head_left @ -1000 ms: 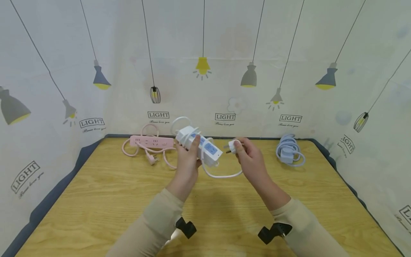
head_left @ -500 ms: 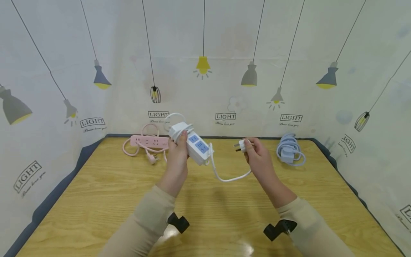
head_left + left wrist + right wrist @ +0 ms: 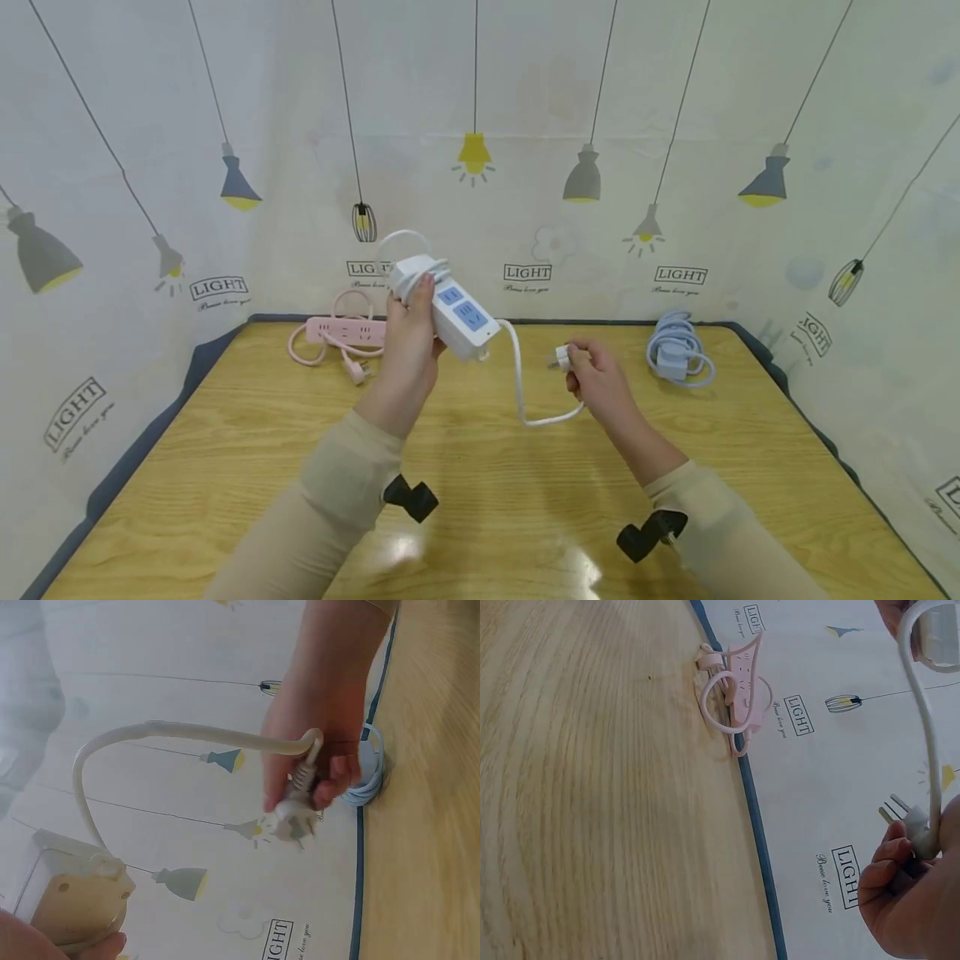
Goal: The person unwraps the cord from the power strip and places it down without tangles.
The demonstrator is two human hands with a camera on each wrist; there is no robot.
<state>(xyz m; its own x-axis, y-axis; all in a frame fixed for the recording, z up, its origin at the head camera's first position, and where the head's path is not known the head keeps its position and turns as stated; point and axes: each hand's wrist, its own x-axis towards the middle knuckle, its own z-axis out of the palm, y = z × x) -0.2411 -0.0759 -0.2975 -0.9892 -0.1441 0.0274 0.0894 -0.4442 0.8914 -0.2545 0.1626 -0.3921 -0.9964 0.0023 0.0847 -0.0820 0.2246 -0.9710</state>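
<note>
My left hand [image 3: 408,346] grips a white power strip [image 3: 463,321] with blue sockets, raised above the table and tilted. White cord is wound round the strip's far end, under the thumb, and one loop sticks up behind it. My right hand [image 3: 603,379] pinches the white plug [image 3: 564,358] at the cord's end, its metal prongs pointing left. Between the two hands a length of white cord [image 3: 519,392] hangs in a bend. In the left wrist view the plug [image 3: 295,817] shows between thumb and fingers, and the strip's underside [image 3: 71,900] faces the camera.
A pink power strip [image 3: 352,331] with its loose cord and plug lies at the back left of the wooden table [image 3: 480,483]. At the back right is a coiled blue cord [image 3: 675,346] with a plug. A patterned curtain [image 3: 480,225] rises behind.
My left hand has carried the white power strip left and up. My right hand has shifted right and slightly down with the plug, and the cord between them has lengthened.
</note>
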